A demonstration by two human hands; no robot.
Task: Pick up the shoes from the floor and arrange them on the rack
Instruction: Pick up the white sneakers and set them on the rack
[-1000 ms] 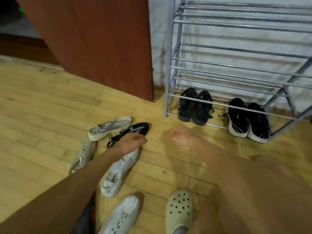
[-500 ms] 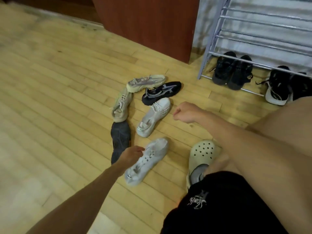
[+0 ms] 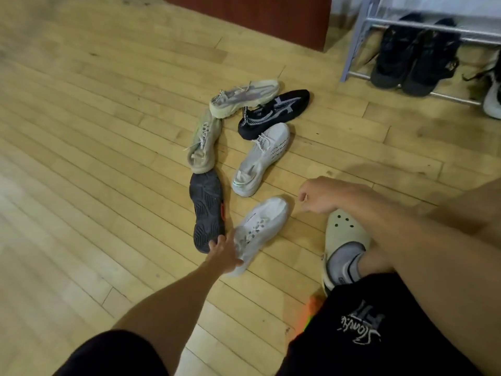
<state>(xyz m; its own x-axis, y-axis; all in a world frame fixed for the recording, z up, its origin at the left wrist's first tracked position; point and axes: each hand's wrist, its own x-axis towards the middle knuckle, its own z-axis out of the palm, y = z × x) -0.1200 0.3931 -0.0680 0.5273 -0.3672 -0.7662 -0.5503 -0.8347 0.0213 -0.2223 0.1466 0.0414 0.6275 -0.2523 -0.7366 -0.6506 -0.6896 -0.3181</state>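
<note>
The left hand [image 3: 223, 253] reaches down to the near, heel end of a white sneaker [image 3: 264, 226] on the wooden floor [image 3: 81, 137]. Its fingers [image 3: 229, 238] are spread and fairly straight across the collar, not closed round it. The outermost fingertip touches the heel of a dark shoe [image 3: 207, 210] lying sole up just left of those fingers, an orange patch on its edge.

Beyond the fingertips lies a pale grey sneaker [image 3: 261, 158] with rows of small dark print along its side, too fine to read. Farther out is a black knit sneaker [image 3: 279, 109] whose heel strap carries white capitals, only partly legible as "ROPH". A beige sneaker [image 3: 244, 97] past it has a similar lettered tab, and an olive sneaker [image 3: 203, 142] touches its heel.

The right hand [image 3: 317, 194] hangs just right of the white sneaker's toe, fingers loosely curled downward and holding nothing. Below its wrist a pale clog [image 3: 344, 229] is worn over a grey sock.

Far beyond the right fingers, the metal rack [image 3: 355, 39] has a black pair [image 3: 412, 58] on its lowest bars.

Black shorts [image 3: 393, 343] bear a white script logo, upside down and unreadable.
</note>
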